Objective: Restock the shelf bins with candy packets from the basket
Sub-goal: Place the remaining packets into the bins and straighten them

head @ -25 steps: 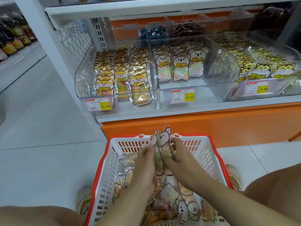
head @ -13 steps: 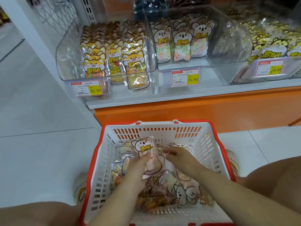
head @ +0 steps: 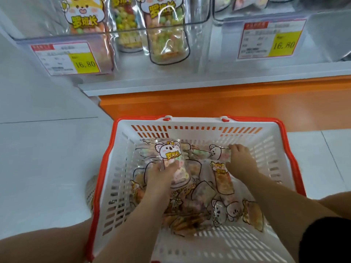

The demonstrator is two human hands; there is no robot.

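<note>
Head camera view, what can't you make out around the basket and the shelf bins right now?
All in the head view:
Shelf bins: cut off by the top edge, so their fill is unknown.
Price tag: small print blurred; only 16.80 reads.
Left hand: fingers hidden behind the koala packet it holds.
Right hand: grip on a bear packet unclear, blurred.
Basket: lower packets covered by arms.

Single head-worn view, steeply downward, close over the basket [head: 199, 133], shelf bins [head: 200, 14] seemingly just ahead
</note>
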